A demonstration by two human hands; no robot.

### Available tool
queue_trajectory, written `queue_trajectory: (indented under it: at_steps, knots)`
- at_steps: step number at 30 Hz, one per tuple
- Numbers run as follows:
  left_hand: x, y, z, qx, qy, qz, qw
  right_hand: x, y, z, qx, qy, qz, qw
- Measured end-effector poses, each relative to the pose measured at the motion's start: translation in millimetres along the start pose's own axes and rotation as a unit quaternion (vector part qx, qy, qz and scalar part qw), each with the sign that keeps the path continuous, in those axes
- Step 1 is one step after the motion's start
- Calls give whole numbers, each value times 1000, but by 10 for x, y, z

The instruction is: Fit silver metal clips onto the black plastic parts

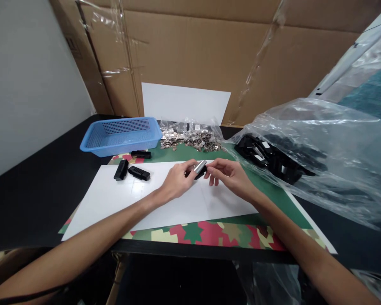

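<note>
My left hand (177, 181) and my right hand (230, 174) meet over a white sheet (120, 203) in the middle of the table. Between their fingertips they hold a small black part with a silver metal piece (199, 168) on it. Both hands grip it, the left from the left side, the right from the right. Three finished-looking black parts (139, 173) lie on the sheet's far left corner and just beyond it.
A blue mesh basket (122, 134) stands at the back left. A pile of small metal clips (193, 140) in clear plastic lies behind the sheet. A large clear bag of black parts (273, 159) fills the right side. Cardboard walls stand behind.
</note>
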State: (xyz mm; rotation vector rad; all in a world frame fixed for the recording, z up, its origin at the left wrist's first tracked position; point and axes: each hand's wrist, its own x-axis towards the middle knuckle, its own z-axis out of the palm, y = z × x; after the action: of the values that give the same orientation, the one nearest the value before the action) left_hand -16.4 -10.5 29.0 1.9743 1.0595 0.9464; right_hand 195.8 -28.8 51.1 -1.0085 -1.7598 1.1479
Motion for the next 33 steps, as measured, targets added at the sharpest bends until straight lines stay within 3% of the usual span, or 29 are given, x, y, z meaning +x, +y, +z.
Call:
queue_trajectory:
  at_steps: [14,28,33]
  knots:
    - [13,61,27,81,-21,-90,992,26,99,-16,-45,-24,52,997]
    - [-25,120,48,151,-48,-94,983,56,228,14,12,-28,106,994]
    - [-12,81,47,127,-61,-84,986,72,265,50,22,-12,121,992]
